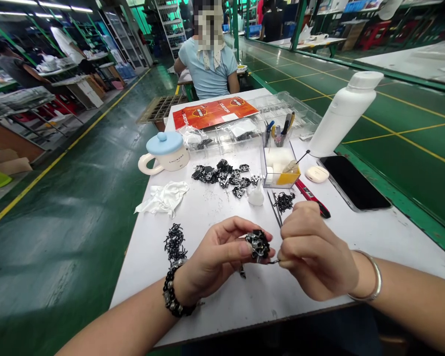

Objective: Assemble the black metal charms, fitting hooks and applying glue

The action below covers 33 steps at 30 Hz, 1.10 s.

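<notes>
- Head view: in a workshop, over a green floor [74,212] with yellow lines [74,143], at a white table [215,311].
- Printed twice on the orange sheet [215,112]: "CUSTOM".
- On the lidded mug [174,160]: small lettering, starting "CHIIK".
- Pinched in the left hand [215,254], above the tabletop: a black-and-silver piece [258,244].
- Curled tight in the right hand [315,247], just beside: a thin dark bit [273,262].

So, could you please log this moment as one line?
left hand: holds black-and-silver piece | right hand: grips thin dark item | on table: small black pieces, mug, phone
</notes>
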Each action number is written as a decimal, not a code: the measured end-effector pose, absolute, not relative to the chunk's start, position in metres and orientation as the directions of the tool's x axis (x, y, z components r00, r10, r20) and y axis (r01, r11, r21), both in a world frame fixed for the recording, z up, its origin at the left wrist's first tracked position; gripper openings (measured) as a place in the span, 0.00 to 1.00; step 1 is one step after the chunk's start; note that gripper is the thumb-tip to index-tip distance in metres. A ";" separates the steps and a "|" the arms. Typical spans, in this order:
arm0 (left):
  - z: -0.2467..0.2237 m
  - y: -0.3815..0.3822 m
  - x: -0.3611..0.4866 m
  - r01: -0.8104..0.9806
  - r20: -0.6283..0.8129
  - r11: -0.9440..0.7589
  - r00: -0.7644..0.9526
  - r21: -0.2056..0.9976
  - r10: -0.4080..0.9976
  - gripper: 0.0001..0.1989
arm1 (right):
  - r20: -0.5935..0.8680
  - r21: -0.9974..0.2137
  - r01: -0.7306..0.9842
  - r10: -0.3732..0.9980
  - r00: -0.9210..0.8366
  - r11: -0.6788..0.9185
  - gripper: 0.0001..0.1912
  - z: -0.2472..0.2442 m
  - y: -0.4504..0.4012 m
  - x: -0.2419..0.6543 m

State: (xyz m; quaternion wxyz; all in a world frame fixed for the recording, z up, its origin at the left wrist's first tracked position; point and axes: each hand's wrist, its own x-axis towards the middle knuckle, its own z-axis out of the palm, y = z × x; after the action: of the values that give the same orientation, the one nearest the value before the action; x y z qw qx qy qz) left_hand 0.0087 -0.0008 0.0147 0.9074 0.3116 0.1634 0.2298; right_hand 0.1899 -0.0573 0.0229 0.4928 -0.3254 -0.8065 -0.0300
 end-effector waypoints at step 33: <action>0.014 0.000 0.010 -0.313 -0.204 0.643 0.775 0.699 0.598 0.11 | 0.672 -0.494 0.542 0.694 -0.259 0.680 0.05 0.021 -0.052 0.186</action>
State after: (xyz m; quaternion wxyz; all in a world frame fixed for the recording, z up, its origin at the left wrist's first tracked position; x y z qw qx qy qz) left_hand 0.0102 0.0004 0.0135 0.8809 0.3340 0.2135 0.2584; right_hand 0.1863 -0.0522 0.0212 0.4662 -0.3914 -0.7892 0.0815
